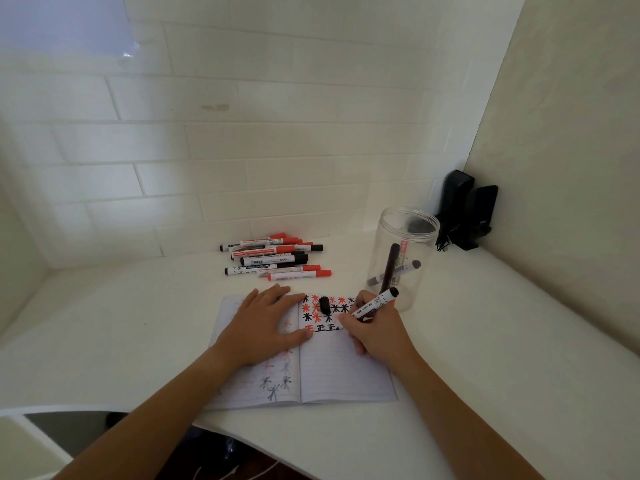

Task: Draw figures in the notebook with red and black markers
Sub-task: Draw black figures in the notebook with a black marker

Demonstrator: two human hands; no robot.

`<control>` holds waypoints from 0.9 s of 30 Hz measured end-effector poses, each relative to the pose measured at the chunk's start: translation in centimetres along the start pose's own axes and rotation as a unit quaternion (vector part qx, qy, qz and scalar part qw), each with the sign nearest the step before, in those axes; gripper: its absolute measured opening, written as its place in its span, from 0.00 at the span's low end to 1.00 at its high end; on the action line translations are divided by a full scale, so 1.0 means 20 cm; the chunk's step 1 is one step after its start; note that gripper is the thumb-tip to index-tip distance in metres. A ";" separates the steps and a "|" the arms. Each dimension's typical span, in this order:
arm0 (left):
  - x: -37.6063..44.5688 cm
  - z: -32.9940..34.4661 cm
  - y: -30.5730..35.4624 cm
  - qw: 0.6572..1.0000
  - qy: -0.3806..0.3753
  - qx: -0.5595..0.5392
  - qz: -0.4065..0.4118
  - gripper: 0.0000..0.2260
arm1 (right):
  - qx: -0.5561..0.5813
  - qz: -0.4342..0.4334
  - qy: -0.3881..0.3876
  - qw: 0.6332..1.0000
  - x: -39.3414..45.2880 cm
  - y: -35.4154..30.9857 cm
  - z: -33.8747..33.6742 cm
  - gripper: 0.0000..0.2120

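two hands work the notebook (341, 370) on the counter (485, 358) — left hand (268, 322) flat, fingers straight, pinning the page; right hand (375, 332) fingers gripping a black marker (375, 303). step: drawing the third row — next, continue rightward.

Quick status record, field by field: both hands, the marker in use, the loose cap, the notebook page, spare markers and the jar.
left hand: flat on the notebook, pressing the left page down
right hand: grips a black marker, tip on the right page
black marker: uncapped
cap: black, lying on the drawn figures
notebook: open; red and black stars and characters along the right page's top, lower part blank
marker pile: red and black, behind the notebook
clear jar: upright, markers inside
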State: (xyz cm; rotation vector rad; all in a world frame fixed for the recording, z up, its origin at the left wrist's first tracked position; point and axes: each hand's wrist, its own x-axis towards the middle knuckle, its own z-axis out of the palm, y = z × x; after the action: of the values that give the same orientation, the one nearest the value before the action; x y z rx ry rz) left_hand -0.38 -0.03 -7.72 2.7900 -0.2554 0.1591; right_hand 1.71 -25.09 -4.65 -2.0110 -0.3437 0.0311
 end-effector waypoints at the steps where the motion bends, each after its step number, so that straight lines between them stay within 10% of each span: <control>1: 0.00 0.00 0.00 1.000 0.000 0.000 0.000 0.43 | -0.003 -0.002 -0.001 1.000 0.00 0.00 0.00 0.13; 27: -0.02 -0.01 0.02 0.995 0.057 -0.005 0.084 0.33 | 0.062 -0.072 0.002 0.996 0.00 0.01 0.00 0.06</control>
State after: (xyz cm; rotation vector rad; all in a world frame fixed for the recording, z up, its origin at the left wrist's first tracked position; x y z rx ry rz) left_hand -0.91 -0.29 -7.55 2.7349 -0.4606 0.3554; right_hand 1.75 -25.15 -4.83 -1.8600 -0.4712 -0.0412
